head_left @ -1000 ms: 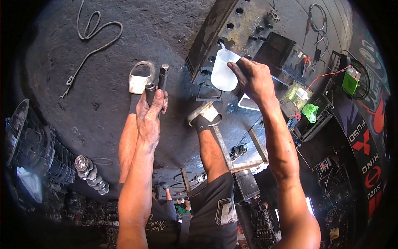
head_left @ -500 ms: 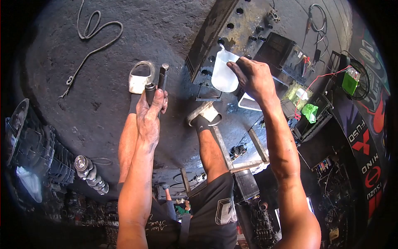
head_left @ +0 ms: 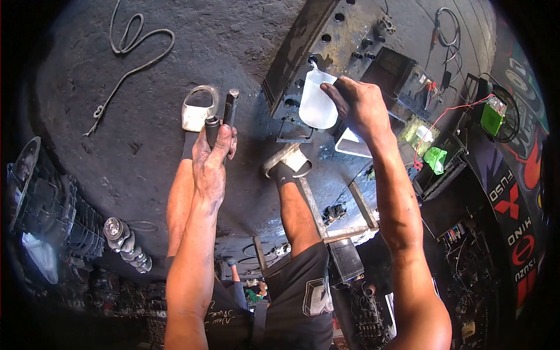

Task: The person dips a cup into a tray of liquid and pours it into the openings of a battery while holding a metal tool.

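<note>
My left hand is closed around two dark metal cylinders: a shorter hollow sleeve near the thumb and a longer rod-like piece with a pale end. My right hand grips a translucent white plastic jug by its near side. The jug is tilted over a long dark metal block with a row of round holes. A pale streak runs from the jug's upper edge toward one hole. Several small black cylinders stand on the block.
A black battery-like box and a white tray lie right of the block. Red wires reach a fan with a green part. A rope lies on the left floor; a crankshaft-like part is lower left. My sandalled feet flank the middle.
Almost nothing differs. The jug and my right hand shift very slightly in view, together with the block. Both hands keep their holds.
</note>
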The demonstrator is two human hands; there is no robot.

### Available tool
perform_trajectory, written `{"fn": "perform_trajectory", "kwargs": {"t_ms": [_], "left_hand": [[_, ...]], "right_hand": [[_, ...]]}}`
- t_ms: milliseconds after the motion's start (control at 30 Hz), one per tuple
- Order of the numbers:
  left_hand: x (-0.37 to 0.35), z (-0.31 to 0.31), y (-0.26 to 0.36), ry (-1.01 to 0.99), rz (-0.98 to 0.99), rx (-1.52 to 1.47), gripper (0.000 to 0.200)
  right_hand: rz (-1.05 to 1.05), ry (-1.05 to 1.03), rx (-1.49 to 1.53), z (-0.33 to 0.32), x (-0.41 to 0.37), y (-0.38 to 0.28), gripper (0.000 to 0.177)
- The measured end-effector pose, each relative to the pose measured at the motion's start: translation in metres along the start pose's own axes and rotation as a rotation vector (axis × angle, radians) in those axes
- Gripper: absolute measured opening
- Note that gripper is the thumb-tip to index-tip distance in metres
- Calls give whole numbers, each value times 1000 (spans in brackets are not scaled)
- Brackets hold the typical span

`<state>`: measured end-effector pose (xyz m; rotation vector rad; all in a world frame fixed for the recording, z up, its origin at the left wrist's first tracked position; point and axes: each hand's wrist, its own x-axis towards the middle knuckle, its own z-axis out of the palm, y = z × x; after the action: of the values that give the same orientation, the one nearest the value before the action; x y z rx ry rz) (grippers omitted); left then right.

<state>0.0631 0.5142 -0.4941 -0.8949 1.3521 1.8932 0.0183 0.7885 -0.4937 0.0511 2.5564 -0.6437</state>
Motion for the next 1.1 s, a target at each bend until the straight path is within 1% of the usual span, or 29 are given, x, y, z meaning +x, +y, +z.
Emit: {"fn": "perform_trajectory", "kwargs": {"t_ms": [267, 633, 1100], "left_hand": [[1, 0, 1, 3, 4, -2, 32], [2, -2, 0, 7, 23, 12, 33], [5, -2, 3, 10, 19, -14, 32]], "right_hand": [[20, -25, -21, -1, 7, 2, 33], [3, -40, -68, -3, 17, 3, 39], [44, -109, -106, -6, 36, 5, 37]]}}
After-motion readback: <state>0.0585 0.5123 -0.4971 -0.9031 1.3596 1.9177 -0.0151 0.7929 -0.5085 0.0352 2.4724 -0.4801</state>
